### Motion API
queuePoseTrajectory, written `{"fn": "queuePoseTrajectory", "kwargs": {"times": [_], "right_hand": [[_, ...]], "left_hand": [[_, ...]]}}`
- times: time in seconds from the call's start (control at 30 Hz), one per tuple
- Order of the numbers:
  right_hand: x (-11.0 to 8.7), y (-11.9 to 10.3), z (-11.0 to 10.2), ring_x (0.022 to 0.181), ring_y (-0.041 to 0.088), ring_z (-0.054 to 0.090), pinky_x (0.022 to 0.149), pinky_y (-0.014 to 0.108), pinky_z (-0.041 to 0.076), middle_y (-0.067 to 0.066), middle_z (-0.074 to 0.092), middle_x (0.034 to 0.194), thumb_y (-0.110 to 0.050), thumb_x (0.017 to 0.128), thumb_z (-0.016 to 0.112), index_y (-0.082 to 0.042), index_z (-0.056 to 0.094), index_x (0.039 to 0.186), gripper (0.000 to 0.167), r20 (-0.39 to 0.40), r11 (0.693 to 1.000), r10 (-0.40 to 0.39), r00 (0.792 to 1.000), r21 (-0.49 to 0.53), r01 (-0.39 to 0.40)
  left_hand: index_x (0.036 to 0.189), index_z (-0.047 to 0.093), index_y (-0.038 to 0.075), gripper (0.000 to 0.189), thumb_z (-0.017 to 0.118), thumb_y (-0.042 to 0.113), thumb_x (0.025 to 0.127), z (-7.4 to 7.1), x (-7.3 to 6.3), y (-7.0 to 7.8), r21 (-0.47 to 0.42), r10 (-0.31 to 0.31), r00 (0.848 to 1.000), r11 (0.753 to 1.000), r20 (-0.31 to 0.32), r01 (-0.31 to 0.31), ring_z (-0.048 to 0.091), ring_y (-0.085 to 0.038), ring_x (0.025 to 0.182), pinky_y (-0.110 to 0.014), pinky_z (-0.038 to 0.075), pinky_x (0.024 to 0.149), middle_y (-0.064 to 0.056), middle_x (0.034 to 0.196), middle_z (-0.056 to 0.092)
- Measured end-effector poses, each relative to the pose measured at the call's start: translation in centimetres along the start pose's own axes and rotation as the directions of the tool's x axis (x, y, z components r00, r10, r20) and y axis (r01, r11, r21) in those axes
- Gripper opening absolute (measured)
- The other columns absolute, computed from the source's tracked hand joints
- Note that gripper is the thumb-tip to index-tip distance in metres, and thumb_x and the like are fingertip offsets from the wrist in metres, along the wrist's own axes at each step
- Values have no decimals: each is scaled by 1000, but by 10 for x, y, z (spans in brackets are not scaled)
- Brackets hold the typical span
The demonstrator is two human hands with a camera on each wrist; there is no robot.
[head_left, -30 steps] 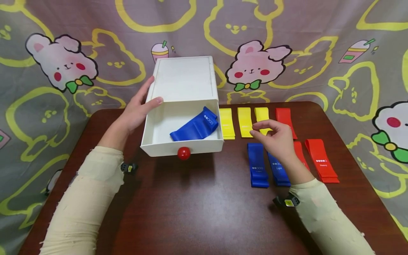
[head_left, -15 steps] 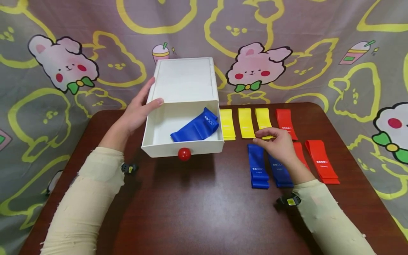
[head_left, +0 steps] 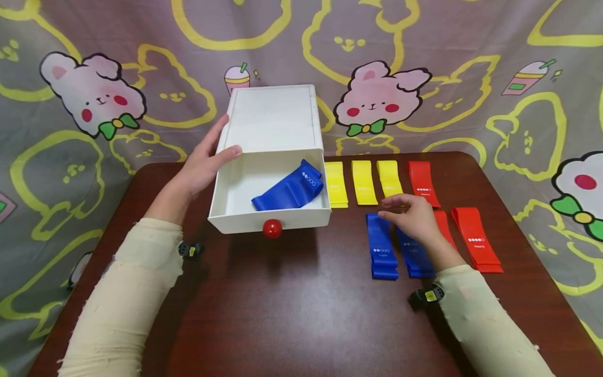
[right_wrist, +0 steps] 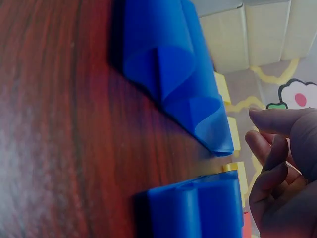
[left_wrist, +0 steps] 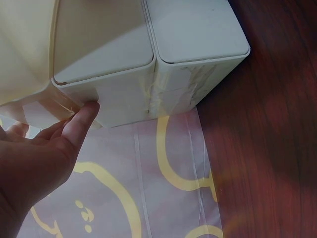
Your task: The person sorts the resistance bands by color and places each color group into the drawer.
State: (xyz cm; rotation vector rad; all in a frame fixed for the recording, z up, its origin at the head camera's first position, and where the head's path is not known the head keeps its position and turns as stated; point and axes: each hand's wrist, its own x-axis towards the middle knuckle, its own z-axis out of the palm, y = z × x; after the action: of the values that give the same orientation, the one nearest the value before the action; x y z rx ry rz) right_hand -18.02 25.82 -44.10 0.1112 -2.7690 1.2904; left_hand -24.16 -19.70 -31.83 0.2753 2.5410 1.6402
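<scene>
We see the left hand (head_left: 202,165) against the left side of a white drawer stack (head_left: 275,118), its fingers extended along the side and its thumb at the near left corner; it touches the stack without curling round it. The top drawer (head_left: 245,222) stands pulled out toward the near side, its red knob (head_left: 271,229) at the front. Inside, we find a folded blue band (head_left: 289,188) lying slantwise, its right end against the drawer's right wall.

The right hand (head_left: 414,217) is relaxed and holds nothing, thumb and forefinger slightly parted, above the far ends of two more blue bands: the left blue band (head_left: 381,241) and the right blue band (head_left: 416,256), side by side on the dark table (head_left: 306,314). To their right we see two red bands (head_left: 476,238), one partly hidden by the hand. In the far row lie three yellow bands (head_left: 364,183) and, to their right, a single red band (head_left: 419,178). Behind everything hangs a cartoon-patterned cloth (head_left: 273,52).
</scene>
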Motion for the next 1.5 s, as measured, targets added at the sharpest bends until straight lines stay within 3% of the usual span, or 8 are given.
{"fn": "queuePoseTrajectory", "kwargs": {"times": [0.3,0.87,1.07,1.3,1.5], "right_hand": [[1,5,0,93,30,66,71,40,53,15,72,105,-16,86,81,-4,74,111,29,30,998,30,999,-49,-28],[-3,13,3,97,32,61,76,45,49,12,71,99,-18,89,78,-6,73,114,29,118,990,70,991,-134,-54],[-5,14,5,89,29,58,69,39,47,10,69,94,-17,91,76,-6,75,110,22,126,987,64,990,-154,-44],[-9,13,4,57,25,51,55,36,43,10,69,92,-13,90,75,-7,74,103,14,123,991,48,991,-131,-31],[-12,11,3,57,24,51,53,35,44,13,68,95,-13,91,74,-6,73,102,13,99,993,32,995,-118,-20]], "left_hand": [[157,14,48,80,64,47,94,0,0,0,2,1,1000,1000,1,-1,44,-33,126,-56,41,100,-8,159,27],[158,14,48,81,64,46,94,0,-1,0,3,-4,1000,1000,-2,4,43,-33,128,-56,41,100,-7,160,25],[158,14,48,81,65,46,94,0,-1,-1,1,-6,1000,1000,-2,6,42,-33,129,-56,40,101,-6,161,23],[157,14,48,81,65,47,94,-1,-1,-2,-2,-10,1000,1000,0,10,41,-32,130,-57,40,101,-6,162,22],[157,14,48,81,65,46,94,-1,-1,-2,-11,-5,1000,1000,6,5,40,-32,130,-56,39,102,-5,162,22]]}}
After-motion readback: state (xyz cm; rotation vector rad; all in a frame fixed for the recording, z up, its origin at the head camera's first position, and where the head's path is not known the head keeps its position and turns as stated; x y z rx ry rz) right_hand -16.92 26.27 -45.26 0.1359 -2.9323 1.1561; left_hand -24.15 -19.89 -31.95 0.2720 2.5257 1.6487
